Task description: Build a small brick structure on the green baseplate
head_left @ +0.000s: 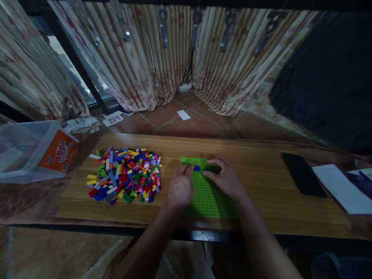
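Observation:
A green studded baseplate (209, 201) lies on the wooden table, with a small blue brick (197, 168) on its upper left part. My left hand (180, 188) rests over the plate's left edge. Its fingers are curled together, their tips right beside the blue brick; whether they pinch anything is hidden. Over the plate's right side is my right hand (226, 180), thumb and forefinger apart with nothing between them, a little to the right of the blue brick.
A heap of mixed toy bricks (128, 174) covers the table's left part. Beyond the table's left end stands a clear plastic bin (29, 151) with an orange label. A black flat object (303, 174) and white paper (343, 190) lie at the right. Curtains (171, 58) hang behind.

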`<state>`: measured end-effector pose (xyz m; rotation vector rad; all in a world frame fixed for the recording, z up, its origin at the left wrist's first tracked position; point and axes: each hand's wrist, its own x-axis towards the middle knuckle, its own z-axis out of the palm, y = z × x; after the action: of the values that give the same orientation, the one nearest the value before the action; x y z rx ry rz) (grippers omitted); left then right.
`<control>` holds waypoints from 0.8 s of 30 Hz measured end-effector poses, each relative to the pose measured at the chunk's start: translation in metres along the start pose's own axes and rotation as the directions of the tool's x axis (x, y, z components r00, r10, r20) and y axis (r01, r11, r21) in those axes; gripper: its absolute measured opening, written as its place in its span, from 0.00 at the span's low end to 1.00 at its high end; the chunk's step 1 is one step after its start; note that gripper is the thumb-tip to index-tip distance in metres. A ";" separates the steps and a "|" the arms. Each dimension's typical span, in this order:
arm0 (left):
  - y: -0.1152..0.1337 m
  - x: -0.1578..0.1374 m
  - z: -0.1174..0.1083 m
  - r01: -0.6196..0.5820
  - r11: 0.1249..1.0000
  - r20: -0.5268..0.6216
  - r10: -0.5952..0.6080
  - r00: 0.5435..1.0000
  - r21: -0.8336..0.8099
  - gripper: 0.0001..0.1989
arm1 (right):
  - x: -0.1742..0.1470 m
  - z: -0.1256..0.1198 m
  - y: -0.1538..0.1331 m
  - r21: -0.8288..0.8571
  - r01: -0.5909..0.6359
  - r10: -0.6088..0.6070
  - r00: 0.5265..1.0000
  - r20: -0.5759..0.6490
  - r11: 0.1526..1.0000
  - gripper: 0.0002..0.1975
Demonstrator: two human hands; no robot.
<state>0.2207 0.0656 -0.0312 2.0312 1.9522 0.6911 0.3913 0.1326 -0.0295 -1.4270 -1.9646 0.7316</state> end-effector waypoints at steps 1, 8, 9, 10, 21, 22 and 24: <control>0.000 0.001 -0.001 0.017 1.000 -0.013 -0.017 1.000 -0.023 0.24 | 0.000 -0.001 0.000 -0.017 0.006 -0.006 1.000 0.010 1.000 0.15; 0.003 0.001 -0.005 0.067 0.995 -0.019 -0.068 0.997 -0.075 0.21 | 0.004 0.001 0.002 -0.075 0.057 -0.054 0.998 0.045 0.996 0.07; 0.004 0.001 -0.006 0.065 0.995 -0.017 -0.067 0.998 -0.069 0.21 | 0.005 0.000 0.001 -0.072 0.061 -0.058 0.997 0.052 0.995 0.07; 0.004 0.000 -0.005 0.062 0.996 -0.013 -0.062 0.998 -0.065 0.20 | 0.005 0.000 0.001 -0.073 0.065 -0.061 0.997 0.056 0.995 0.08; 0.005 -0.004 -0.003 -0.014 1.000 -0.023 0.013 1.000 -0.020 0.23 | 0.001 -0.003 -0.003 -0.027 0.051 -0.050 0.998 0.046 0.998 0.11; 0.006 -0.006 -0.002 -0.042 0.999 -0.012 0.042 0.999 0.002 0.23 | 0.000 -0.003 -0.002 -0.040 0.062 -0.060 0.997 0.047 0.997 0.11; 0.009 -0.008 0.002 -0.081 0.996 0.024 0.080 0.996 0.033 0.24 | 0.000 -0.002 0.000 -0.063 0.076 -0.073 0.996 0.053 0.995 0.12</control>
<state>0.2295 0.0575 -0.0296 2.1391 1.8914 0.6532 0.3931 0.1325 -0.0278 -1.3767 -2.0862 0.6818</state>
